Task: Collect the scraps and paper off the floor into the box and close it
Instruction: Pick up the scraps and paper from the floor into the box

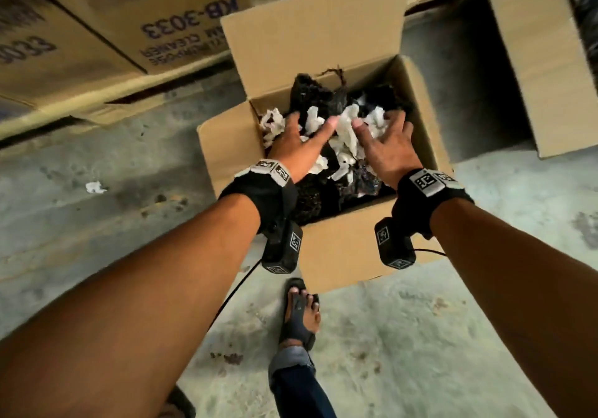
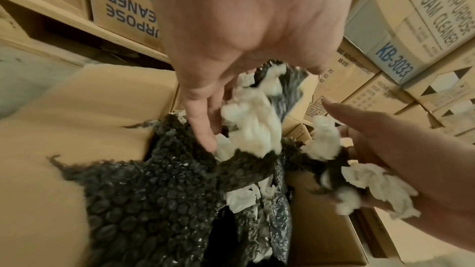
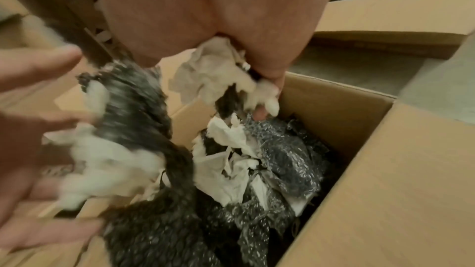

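Note:
An open cardboard box (image 1: 339,249) stands on the concrete floor, its back flap (image 1: 314,26) upright. It is filled with black bubble wrap (image 2: 144,200) and crumpled white paper scraps (image 1: 348,120). Both hands are over the box opening. My left hand (image 1: 301,136) is spread with straight fingers pointing down, and blurred paper and black scraps (image 3: 110,149) lie loose against its palm. My right hand (image 1: 385,139) has its fingers curled round a wad of white paper (image 3: 213,72) with some black wrap. One small white scrap (image 1: 94,187) lies on the floor to the left.
Printed cartons (image 1: 145,13) are stacked at the back left, and another open carton (image 1: 543,62) stands at the right. My sandalled foot (image 1: 301,311) is just in front of the box. Bare stained concrete (image 1: 420,336) surrounds it.

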